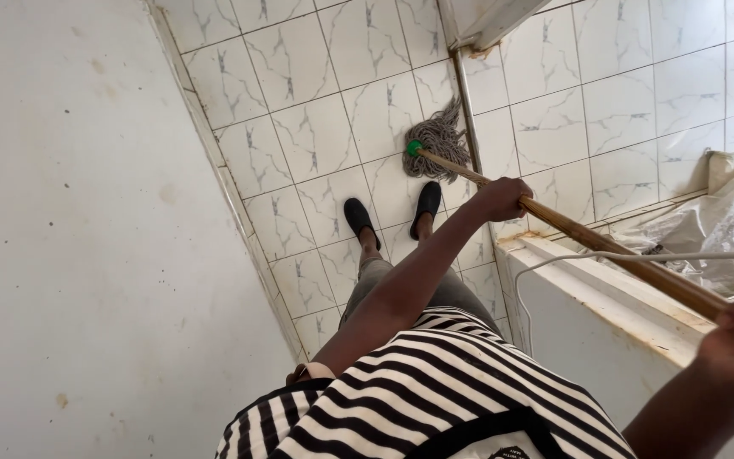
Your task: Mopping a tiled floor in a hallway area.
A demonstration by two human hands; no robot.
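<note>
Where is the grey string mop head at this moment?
In the head view, the grey string mop head lies on the white tiled floor at upper centre, just ahead of the black shoes, beside the metal door-frame strip.

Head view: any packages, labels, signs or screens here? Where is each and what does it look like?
Plastic bag: on the ledge at right, crumpled, pale grey, translucent.
Shirt patch: bottom edge, on the black-and-white striped top; small, dark, round, too small to make out.
No signs or screens.
</note>
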